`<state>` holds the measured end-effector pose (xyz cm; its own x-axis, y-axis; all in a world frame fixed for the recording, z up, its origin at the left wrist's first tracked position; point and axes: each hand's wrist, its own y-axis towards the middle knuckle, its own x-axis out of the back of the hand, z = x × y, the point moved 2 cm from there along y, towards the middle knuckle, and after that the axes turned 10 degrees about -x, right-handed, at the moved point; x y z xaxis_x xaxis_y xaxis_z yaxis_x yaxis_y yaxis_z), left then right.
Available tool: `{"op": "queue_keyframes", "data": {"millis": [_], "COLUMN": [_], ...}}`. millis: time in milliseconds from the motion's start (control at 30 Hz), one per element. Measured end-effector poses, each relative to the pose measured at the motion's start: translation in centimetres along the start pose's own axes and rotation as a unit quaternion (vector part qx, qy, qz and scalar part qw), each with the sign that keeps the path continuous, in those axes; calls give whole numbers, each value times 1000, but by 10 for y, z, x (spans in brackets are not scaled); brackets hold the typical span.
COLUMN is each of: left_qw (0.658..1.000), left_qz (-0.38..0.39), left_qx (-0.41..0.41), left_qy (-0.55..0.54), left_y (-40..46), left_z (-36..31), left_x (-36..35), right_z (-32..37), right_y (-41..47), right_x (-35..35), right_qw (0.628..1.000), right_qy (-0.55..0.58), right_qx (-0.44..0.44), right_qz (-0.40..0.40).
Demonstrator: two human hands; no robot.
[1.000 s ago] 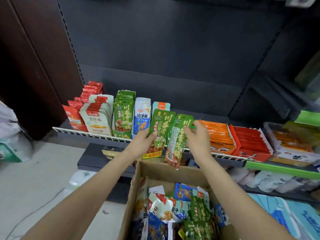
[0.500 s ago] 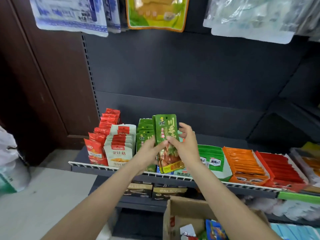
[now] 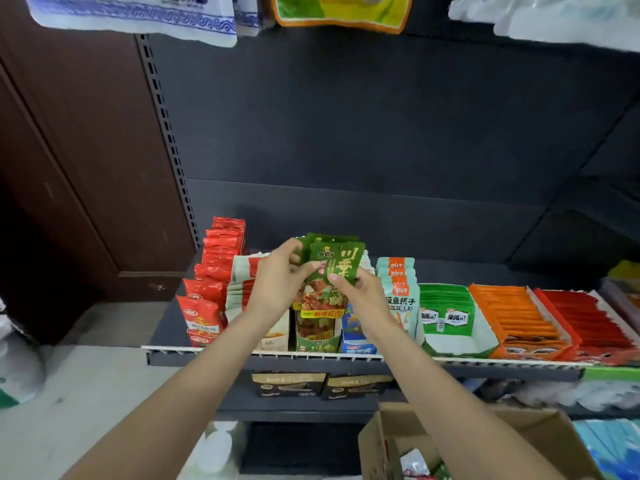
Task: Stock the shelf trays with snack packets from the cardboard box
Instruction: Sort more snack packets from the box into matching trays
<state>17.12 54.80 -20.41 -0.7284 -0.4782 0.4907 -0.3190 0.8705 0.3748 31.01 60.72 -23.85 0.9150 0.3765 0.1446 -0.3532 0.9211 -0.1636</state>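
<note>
Both hands hold a small stack of green snack packets (image 3: 332, 271) above the green tray (image 3: 317, 336) on the shelf. My left hand (image 3: 277, 282) grips the stack's left edge, thumb on the front. My right hand (image 3: 360, 296) pinches the front packet's right side. The packets stand upright, tilted a little, just over the row of green packets in that tray. The cardboard box (image 3: 388, 431) sits open at the bottom right, with a few packets showing inside.
The shelf (image 3: 346, 358) carries rows of red (image 3: 207, 299), white, blue, teal (image 3: 398, 289), green (image 3: 446, 313), orange (image 3: 516, 317) and red (image 3: 588, 320) packets. Dark boxes (image 3: 287, 384) stand on the lower shelf. Bags hang overhead (image 3: 339, 12). A brown door is on the left.
The view has tilted up and away from the box. Two packets held apart are now held together as one stack, carried up to the green tray's row.
</note>
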Motion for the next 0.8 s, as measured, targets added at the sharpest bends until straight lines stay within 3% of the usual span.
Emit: {"op": "queue_keyframes", "data": {"millis": [167,367,633,800], "left_qw": [996,989,958,926], "left_qz": [42,109,200,223], "left_qx": [-14,-7,-52,-84], "left_qy": [78,100,201,295], "left_y": [10,28,28,23], "left_z": [16,26,37,35], "left_x": [3,-2,-5,-13], "right_z": [-12,-23,-53,-32], "right_y": [15,26,37,39], "right_x": [-12,-9,-5,-10], "right_qw": [1000,999,976,977], "right_qy": [24,37,-215,-213], "right_qx": [-12,-15,-2,25], "right_qz": [-4,-20,-36,-15]}}
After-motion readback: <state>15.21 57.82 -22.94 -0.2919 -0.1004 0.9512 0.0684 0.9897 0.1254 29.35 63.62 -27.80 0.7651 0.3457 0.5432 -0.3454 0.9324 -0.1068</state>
